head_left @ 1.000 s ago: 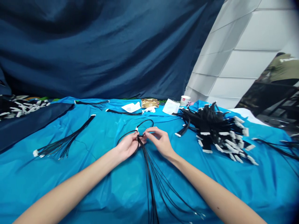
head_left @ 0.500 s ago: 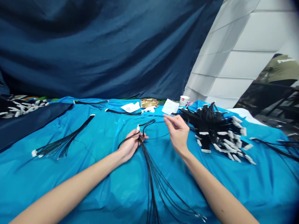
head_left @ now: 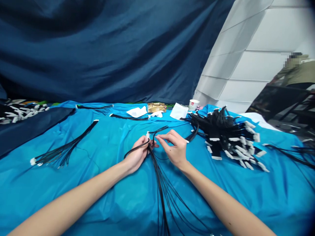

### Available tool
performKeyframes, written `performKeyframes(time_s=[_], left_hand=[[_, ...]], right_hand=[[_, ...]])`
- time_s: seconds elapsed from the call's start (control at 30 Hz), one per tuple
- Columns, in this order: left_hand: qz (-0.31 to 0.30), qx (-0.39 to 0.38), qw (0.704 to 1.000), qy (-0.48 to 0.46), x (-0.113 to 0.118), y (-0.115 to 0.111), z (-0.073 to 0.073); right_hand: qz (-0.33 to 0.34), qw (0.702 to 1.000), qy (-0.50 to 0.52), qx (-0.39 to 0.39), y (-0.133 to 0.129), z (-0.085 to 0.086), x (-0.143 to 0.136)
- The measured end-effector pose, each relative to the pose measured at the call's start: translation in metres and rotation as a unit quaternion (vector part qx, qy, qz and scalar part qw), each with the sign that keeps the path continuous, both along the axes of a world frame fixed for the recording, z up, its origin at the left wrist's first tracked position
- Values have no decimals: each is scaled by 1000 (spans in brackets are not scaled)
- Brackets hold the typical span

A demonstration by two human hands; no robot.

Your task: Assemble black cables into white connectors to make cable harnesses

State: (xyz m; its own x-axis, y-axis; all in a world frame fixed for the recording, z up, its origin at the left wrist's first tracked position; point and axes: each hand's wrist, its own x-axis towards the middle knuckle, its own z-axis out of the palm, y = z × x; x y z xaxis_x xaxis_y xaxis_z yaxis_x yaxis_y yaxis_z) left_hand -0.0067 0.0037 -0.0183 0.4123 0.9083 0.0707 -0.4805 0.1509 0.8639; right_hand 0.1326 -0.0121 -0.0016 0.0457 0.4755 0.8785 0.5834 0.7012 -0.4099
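Head view, left hand, held wires

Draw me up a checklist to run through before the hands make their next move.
1. Left hand gripping the black wires: ok.
2. White connector in sight above the left hand's fingers: ok.
3. Right hand pinching a wire: cannot tell, its fingertips are too small to make out.
4. Black wires gathered together below the hands: not ok, they fan out.
5. Paper cup clear of both hands: ok.
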Motion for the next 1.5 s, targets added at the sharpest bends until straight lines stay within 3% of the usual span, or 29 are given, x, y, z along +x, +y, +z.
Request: performKeyframes(time_s=[0.37, 0.8, 1.13, 1.33, 1.5], left_hand=[[-4, 13, 1000, 1, 1, -1, -1], [0, 46, 998, 49, -1, 0, -1], [-1, 32, 998, 59, 1, -4, 4], [-6, 11, 997, 71, 1, -6, 5], [-20, -34, 997, 66, 2, -7, 5]], right_hand=[[-5, 1000, -24, 6, 0, -1, 1], [-21, 991, -110, 74, 2, -2, 7], [-16, 997, -74, 14, 0, 1, 3], [56, 994, -74, -52, 1, -5, 3], [65, 993, -70, -72, 3, -10, 4]])
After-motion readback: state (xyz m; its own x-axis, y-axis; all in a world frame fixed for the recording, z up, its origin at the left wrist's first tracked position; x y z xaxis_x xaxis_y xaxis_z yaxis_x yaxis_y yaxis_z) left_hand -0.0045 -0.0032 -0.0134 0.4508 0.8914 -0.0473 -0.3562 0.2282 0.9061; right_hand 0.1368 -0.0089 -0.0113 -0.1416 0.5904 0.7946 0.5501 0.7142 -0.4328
